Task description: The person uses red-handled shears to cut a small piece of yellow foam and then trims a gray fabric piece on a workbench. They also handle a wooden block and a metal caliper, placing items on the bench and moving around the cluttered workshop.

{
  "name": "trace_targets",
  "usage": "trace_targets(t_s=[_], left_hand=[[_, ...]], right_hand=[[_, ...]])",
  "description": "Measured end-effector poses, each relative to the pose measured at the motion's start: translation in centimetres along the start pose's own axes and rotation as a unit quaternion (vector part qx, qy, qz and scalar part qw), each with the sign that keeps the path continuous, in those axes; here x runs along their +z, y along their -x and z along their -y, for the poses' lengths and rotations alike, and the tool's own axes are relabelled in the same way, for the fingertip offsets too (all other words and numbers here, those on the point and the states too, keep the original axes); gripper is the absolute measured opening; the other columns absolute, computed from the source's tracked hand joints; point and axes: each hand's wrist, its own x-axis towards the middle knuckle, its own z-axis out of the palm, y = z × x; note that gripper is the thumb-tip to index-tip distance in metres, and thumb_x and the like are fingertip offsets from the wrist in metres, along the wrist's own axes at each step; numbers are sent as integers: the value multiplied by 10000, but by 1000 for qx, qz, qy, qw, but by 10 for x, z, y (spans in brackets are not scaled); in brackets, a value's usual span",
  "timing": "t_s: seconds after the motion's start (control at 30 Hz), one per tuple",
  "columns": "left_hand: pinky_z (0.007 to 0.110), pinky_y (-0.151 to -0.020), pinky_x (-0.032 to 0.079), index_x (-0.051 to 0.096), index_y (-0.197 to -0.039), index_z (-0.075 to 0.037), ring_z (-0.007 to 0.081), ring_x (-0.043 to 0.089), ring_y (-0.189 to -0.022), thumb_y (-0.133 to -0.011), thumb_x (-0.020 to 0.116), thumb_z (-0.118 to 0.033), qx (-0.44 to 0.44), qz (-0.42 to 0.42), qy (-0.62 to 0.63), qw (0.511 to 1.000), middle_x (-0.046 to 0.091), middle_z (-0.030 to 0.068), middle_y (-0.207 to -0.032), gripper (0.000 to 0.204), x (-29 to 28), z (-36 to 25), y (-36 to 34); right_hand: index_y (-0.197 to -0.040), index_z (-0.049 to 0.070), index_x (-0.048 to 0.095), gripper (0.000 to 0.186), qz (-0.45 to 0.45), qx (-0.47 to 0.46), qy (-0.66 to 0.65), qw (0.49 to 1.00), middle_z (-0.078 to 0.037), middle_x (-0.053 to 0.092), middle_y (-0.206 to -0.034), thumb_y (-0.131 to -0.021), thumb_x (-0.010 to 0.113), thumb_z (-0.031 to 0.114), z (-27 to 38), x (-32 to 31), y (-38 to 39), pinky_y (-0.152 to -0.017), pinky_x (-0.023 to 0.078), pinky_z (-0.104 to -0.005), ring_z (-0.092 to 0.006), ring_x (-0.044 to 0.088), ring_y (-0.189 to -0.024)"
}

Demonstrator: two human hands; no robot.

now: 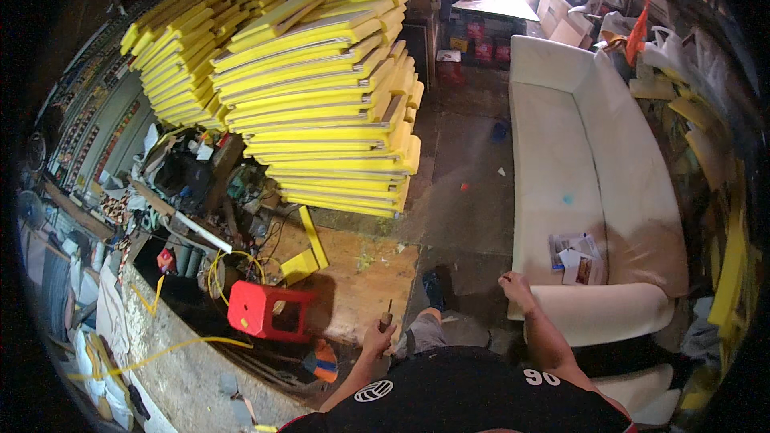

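Note:
My left hand [377, 338] is wrapped round a small hand tool [387, 321] with a brownish handle and a thin dark shaft pointing up; its exact kind is too small to tell. It is held above the edge of a plywood sheet [377, 273] on the floor. My right hand [516, 289] is closed, fingers curled, beside the near armrest of a long cream sofa [553, 144]. Whatever may be inside those fingers is hidden. Printed papers [579, 258] lie on the seat close by.
A red plastic stool [250, 310] lies on its side at the left, near a yellow hose [184, 342] and an orange-and-blue object [323, 362]. Tall stacks of yellow foam-padded panels [321, 104] stand ahead. Yellow foam strips [301, 267] rest on the plywood. Scraps and bags line the right.

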Motion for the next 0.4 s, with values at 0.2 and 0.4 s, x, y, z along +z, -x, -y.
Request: trace_targets(t_s=[0.2, 0.4], left_hand=[[313, -536, 451, 571, -1154, -19, 155, 554, -590, -850, 675, -380, 92, 69, 12, 993, 614, 60, -774, 483, 33, -134, -182], [355, -874, 482, 578, -1183, -11, 263, 640, -1009, -869, 656, -355, 267, 84, -70, 957, 662, 182, -1076, 472, 27, -362, -322]], right_hand=[[-1082, 25, 644, 453, 76, 326, -453, 826, -196, 633, -1105, -779, 705, 357, -174, 35, -79, -867, 486, -461, -336, 588, -1081], [-1086, 129, 708, 399, 156, 376, -38, 913, -253, 629, -1159, -791, 707, 399, -45, -82, -127, -910, 484, -393, -199, 643, -1019]])
